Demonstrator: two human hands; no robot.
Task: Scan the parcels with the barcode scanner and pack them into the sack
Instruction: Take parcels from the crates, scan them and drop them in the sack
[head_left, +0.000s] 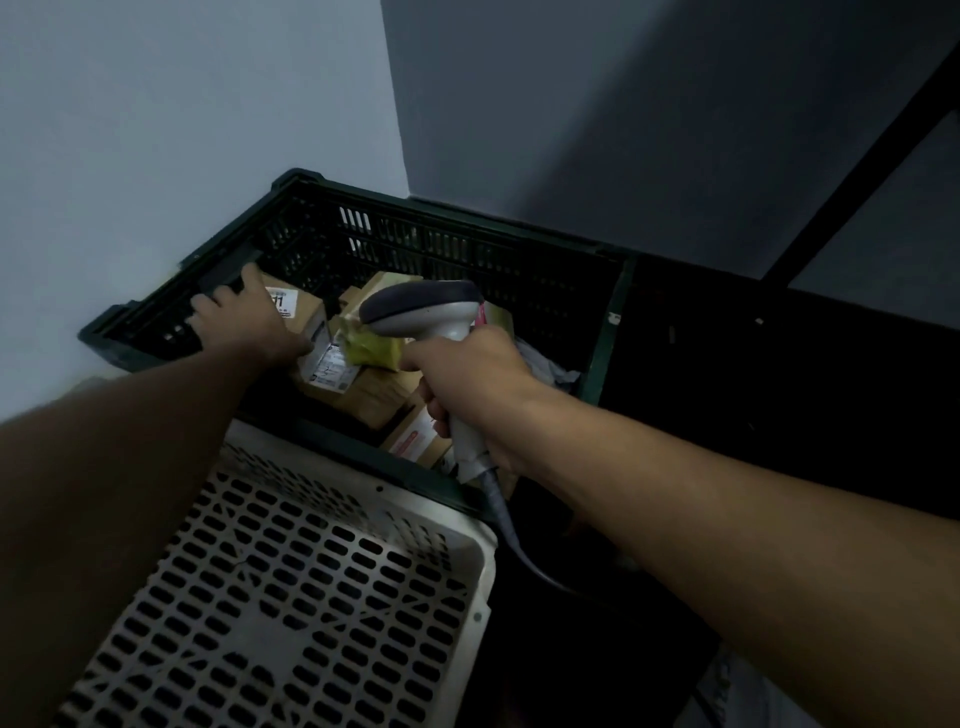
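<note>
A dark green slatted crate (467, 244) holds several cardboard parcels with white labels. My left hand (239, 322) reaches into its left end and grips a labelled brown box (296, 312) from above. My right hand (467, 384) holds the grey barcode scanner (431, 312) by its handle, with the scanner's head over a yellow-taped parcel (374, 348) in the middle of the crate. More brown parcels (363, 395) lie below and toward the near wall. The scanner's cable (511, 530) hangs down from the handle. No sack can be made out.
A white perforated plastic crate (291, 597), bottom up, lies in front of the green one. A pale wall stands behind on the left, a dark wall and a black shelf frame (857, 171) on the right. Crumpled pale wrapping (545, 364) lies at the crate's right end.
</note>
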